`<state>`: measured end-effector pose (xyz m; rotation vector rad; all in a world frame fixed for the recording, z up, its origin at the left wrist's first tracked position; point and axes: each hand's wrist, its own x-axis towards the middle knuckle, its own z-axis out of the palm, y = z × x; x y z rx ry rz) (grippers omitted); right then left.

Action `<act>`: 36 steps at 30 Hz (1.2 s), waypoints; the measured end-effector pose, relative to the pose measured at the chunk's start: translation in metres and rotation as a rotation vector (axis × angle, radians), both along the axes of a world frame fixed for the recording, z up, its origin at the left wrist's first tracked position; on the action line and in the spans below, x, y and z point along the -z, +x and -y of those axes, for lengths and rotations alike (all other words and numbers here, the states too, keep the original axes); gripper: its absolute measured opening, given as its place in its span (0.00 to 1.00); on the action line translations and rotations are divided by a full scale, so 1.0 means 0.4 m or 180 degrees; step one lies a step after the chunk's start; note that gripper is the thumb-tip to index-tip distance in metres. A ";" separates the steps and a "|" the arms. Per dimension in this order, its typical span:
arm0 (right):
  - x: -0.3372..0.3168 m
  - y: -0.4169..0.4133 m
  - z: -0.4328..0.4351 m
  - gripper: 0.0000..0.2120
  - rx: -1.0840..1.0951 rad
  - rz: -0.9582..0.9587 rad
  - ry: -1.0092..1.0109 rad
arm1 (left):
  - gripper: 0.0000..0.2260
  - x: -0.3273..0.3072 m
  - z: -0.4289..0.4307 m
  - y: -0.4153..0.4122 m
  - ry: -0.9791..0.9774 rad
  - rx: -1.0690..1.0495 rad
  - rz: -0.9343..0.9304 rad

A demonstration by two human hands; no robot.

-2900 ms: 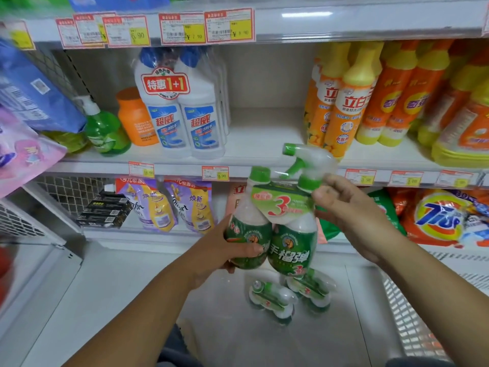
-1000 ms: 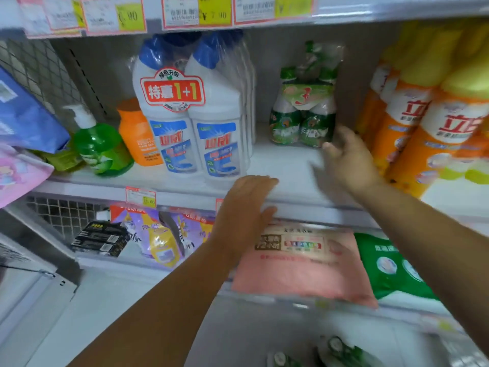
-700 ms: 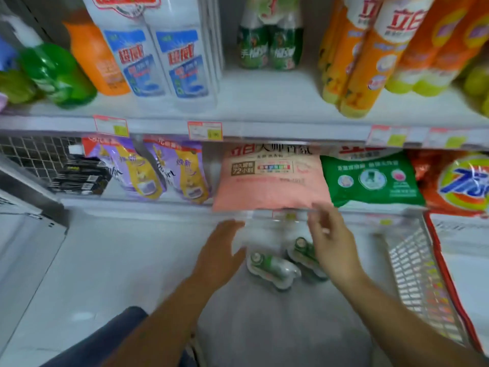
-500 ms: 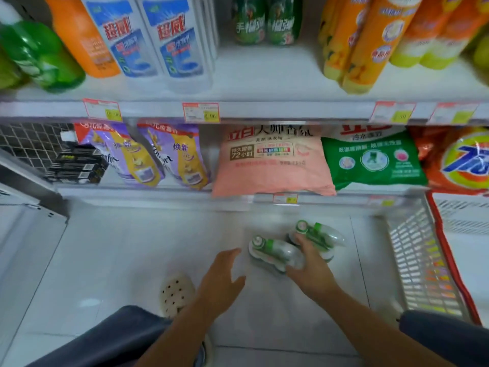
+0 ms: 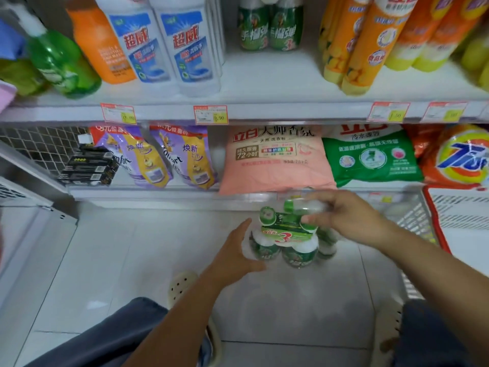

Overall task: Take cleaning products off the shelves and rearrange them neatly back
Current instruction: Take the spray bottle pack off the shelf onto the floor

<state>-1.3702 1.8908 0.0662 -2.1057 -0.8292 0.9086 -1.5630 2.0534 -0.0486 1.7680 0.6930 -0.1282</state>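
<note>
A green and white twin pack of spray cleaner (image 5: 284, 241) is held just above the tiled floor, below the lowest shelf. My right hand (image 5: 346, 217) grips its top at the spray head. My left hand (image 5: 234, 251) touches its left side with straight fingers. Another pack of the same cleaner (image 5: 326, 243) lies on the floor behind it, mostly hidden. A matching twin pack (image 5: 270, 30) stands at the back of the upper shelf (image 5: 264, 83), between the white toilet cleaner bottles (image 5: 169, 46) and the orange dish soap bottles (image 5: 362, 46).
The lower shelf holds purple softener pouches (image 5: 158, 157), a pink detergent bag (image 5: 275, 160), a green bag (image 5: 370, 157), an orange bag (image 5: 460, 160) and black boxes (image 5: 90, 165). A wire basket (image 5: 412, 221) stands at right. My legs and sandal (image 5: 180, 287) are below.
The earlier twin pack was set on the upper shelf. Both hands then dropped to the floor, and the right hand lifted another pack while the left came against its side.
</note>
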 end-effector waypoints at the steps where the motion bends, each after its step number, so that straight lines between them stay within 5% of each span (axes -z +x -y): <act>1: -0.058 0.009 0.001 0.15 -0.0063 -0.0070 0.0203 | 0.45 -0.031 -0.001 0.012 -0.0225 0.0036 0.0205; 7: -0.231 0.019 0.011 0.28 0.0451 -0.0498 0.1458 | 0.33 -0.234 -0.012 0.060 -0.0380 -0.0238 0.0770; 11: -0.156 -0.020 0.024 0.55 0.0233 -0.0487 0.0842 | 0.32 -0.323 -0.033 0.090 -0.0126 -0.0478 0.1138; 17: -0.170 0.026 -0.083 0.36 0.0718 0.0751 0.1420 | 0.35 -0.433 -0.129 0.187 0.0328 -0.0485 0.1738; 24: -0.272 0.192 -0.276 0.40 0.0288 0.1222 0.1967 | 0.37 -0.526 -0.293 0.358 0.1541 -0.0530 0.1745; 32: -0.222 0.338 -0.410 0.46 0.0438 0.1033 0.1825 | 0.41 -0.465 -0.372 0.472 0.1623 -0.0832 0.1745; 36: -0.218 0.386 -0.443 0.46 0.0551 0.0978 0.1675 | 0.29 -0.402 -0.409 0.412 0.2467 -0.0732 0.1637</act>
